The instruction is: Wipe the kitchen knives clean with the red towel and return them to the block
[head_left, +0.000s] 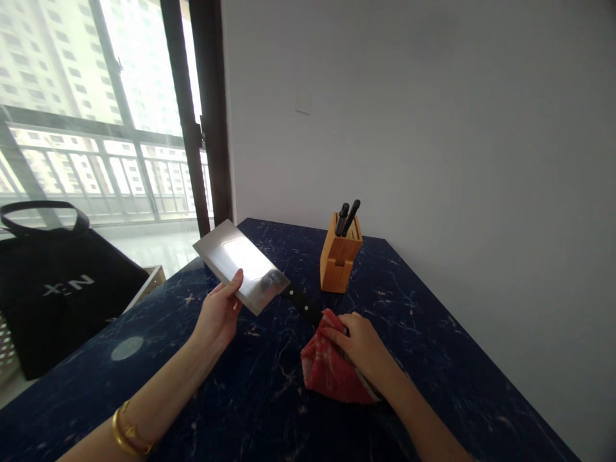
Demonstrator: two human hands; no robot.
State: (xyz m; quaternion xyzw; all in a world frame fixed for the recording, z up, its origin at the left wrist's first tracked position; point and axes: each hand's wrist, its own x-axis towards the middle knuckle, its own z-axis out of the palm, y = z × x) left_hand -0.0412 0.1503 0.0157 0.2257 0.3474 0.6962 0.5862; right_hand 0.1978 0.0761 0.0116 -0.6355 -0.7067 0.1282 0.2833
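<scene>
Evidently we are at a wiping step: a cleaver is held up over the dark marbled table, and a red cloth is gathered at the end of its black handle. We put this down as judgement, since a single view shows no stroke. Left hand: closed on the blade, thumb flat against the near face by the lower long edge, the other fingers mostly hidden behind the steel. Right hand: pinching the cloth, its fingers curled over the top folds; how firmly it bears on the handle beneath we cannot tell. The cleaver lies slantwise between the two grips, blade up and to the left, handle running down to the right until the cloth covers its end. Two rivets show on the bare stretch between blade and cloth. The next move, as we judge it, calls for the left hand to keep the blade steady while the cloth works along the handle, with fingers kept off whichever edge is sharp; from here we cannot make out the grind. Just beyond the handle, apart from both hands, stands a wooden knife block, with black-handled tools upright in its slots.
</scene>
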